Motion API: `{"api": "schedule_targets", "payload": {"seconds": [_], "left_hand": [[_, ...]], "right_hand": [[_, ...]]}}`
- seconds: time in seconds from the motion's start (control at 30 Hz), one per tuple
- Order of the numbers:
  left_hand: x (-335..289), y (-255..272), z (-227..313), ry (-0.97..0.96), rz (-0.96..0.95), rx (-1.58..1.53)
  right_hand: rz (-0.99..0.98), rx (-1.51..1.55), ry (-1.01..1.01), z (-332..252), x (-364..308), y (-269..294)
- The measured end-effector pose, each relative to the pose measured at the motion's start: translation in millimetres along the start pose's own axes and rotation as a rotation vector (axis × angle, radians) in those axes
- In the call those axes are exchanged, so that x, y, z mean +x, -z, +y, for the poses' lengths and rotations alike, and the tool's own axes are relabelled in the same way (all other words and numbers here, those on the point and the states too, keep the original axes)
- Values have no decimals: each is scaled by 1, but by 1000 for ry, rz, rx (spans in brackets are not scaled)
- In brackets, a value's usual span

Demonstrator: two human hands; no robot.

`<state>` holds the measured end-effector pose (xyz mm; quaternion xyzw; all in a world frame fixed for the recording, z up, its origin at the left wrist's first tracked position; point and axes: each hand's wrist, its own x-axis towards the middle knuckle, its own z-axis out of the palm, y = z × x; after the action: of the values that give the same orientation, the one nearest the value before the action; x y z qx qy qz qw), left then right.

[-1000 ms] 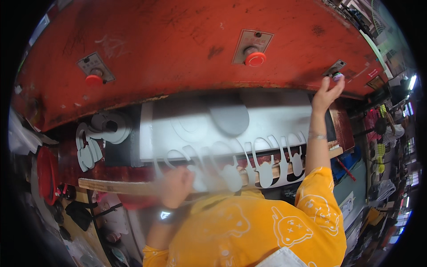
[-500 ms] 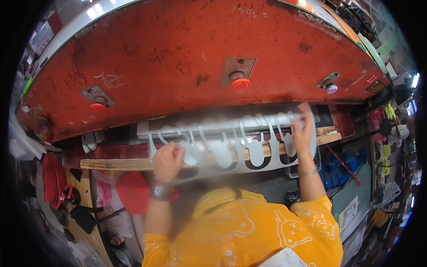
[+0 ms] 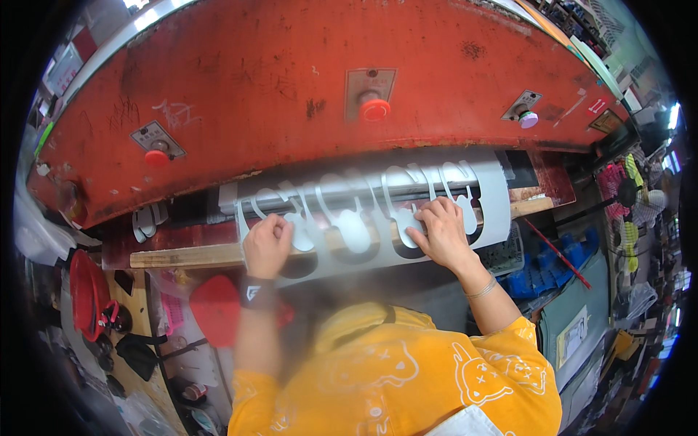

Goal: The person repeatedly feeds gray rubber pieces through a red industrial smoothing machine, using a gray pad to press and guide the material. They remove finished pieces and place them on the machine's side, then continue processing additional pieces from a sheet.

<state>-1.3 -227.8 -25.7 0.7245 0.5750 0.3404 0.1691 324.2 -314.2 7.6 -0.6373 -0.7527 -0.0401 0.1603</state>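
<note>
A thin white sheet (image 3: 495,211), cut through with several looped, rounded shapes, lies across the edge of a red machine bed, its near edge hanging over a wooden strip (image 3: 187,256). My left hand (image 3: 267,247) is closed at the sheet's left end, fingers pinched beside the leftmost rounded piece (image 3: 299,231). My right hand (image 3: 443,232) has its fingers curled and thumb pressed in at the third rounded piece (image 3: 404,227), pinching there; the fingertips partly cover what they grip. Between my hands, another rounded piece (image 3: 352,231) sits untouched in the sheet.
A large red machine front (image 3: 254,80) rises just beyond the sheet, bearing a red push button (image 3: 375,110) and two other knobs. Lower left are a red stool seat (image 3: 218,309) and a red basin (image 3: 89,294). Blue crates (image 3: 549,265) stand at right.
My right hand has come left and down from the sheet's right end to the third rounded piece, its fingers closing there. My left hand stays at the left end, shifted only slightly.
</note>
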Motion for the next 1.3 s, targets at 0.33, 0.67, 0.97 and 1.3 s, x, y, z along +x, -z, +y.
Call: {"api": "schedule_targets", "payload": {"seconds": [0.33,0.67,0.97,1.3], "left_hand": [[-53,1,3,65,-142,13],[-152,26,10,54,-187,-34],[-194,41,6,-27,-385,-113],[-192,43,8,58,-454,-147]], "right_hand": [[-365,419,-440,-2,28,34],[-89,206,-36,-94,49,-34],[-19,582,-123,-40,-30,22],[84,116,-222,-37,-41,1]]}}
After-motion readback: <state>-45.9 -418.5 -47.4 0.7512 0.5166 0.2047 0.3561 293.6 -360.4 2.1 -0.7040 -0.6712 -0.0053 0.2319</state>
